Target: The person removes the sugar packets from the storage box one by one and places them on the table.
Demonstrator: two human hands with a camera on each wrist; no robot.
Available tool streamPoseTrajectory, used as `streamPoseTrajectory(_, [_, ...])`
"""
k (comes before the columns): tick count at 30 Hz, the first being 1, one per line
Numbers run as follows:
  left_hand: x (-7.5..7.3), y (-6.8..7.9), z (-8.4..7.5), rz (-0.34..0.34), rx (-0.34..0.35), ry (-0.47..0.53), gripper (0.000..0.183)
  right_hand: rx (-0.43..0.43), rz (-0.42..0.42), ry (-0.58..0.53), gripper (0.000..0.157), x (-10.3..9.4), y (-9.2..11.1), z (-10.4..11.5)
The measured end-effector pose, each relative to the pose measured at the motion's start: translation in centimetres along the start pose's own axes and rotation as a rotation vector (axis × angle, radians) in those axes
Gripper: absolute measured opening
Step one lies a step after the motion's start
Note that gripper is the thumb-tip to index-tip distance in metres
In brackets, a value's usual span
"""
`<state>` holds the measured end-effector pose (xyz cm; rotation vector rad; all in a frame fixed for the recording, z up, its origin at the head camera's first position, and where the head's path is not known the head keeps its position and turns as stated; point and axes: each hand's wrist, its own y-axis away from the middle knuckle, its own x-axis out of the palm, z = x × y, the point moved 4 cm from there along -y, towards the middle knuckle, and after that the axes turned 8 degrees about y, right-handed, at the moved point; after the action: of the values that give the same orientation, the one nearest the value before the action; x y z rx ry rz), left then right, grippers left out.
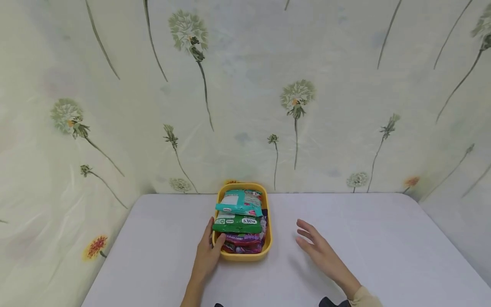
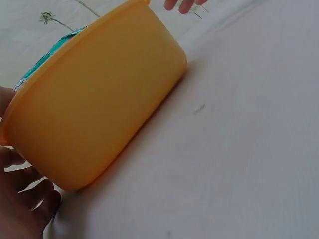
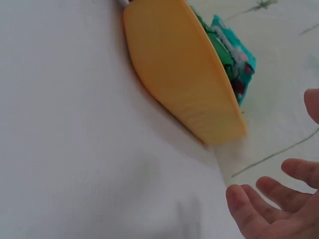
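A yellow plastic basin (image 1: pixel 245 257) stands on the white table, filled with several snack-like packets. On top lies a teal packet (image 1: pixel 235 200), then a green packet (image 1: pixel 235 224), with a dark purple packet (image 1: pixel 245 238) labelled black cherry nearest me. My left hand (image 1: pixel 206 257) grips the basin's left rim, thumb over the edge and fingers along the outer wall, as the left wrist view of the basin (image 2: pixel 99 94) also shows. To the right of the basin, my right hand (image 1: pixel 324 258) hovers apart from it, fingers extended and holding nothing.
The white table (image 1: pixel 383 238) spreads to both sides of the basin. Behind it rises a pale cloth backdrop (image 1: pixel 245 106) printed with dandelions, close to the basin's far edge.
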<state>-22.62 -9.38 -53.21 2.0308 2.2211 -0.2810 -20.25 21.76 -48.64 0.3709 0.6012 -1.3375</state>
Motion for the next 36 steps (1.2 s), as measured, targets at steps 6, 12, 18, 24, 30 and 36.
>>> streamPoseTrajectory(6, [0.8, 0.0, 0.2, -0.058, -0.022, 0.06, 0.065, -0.002, 0.03, -0.111, 0.054, 0.7, -0.5, 0.6])
streamPoseTrajectory(12, [0.9, -0.2, 0.2, -0.083, -0.004, 0.111, 0.061, 0.031, 0.045, -0.148, 0.054, 1.0, -0.9, 0.8])
streamPoseTrajectory(18, [0.9, -0.5, 0.3, -0.072, 0.039, 0.162, 0.061, 0.063, 0.057, -0.22, 0.053, 1.2, -1.4, 1.3])
streamPoseTrajectory(24, [0.7, -0.4, 0.3, -0.062, 0.031, 0.152, 0.063, 0.103, 0.089, -0.315, 0.049, 1.6, -2.0, 1.8])
streamPoseTrajectory(30, [0.7, -0.3, 0.1, -0.036, 0.015, 0.151, 0.065, 0.103, 0.109, -0.347, 0.046, 1.9, -3.1, 3.0])
streamPoseTrajectory(36, [1.1, -0.1, 0.1, -0.038, -0.006, 0.173, 0.066, 0.133, 0.195, -0.352, 0.046, 2.3, -4.4, 4.2])
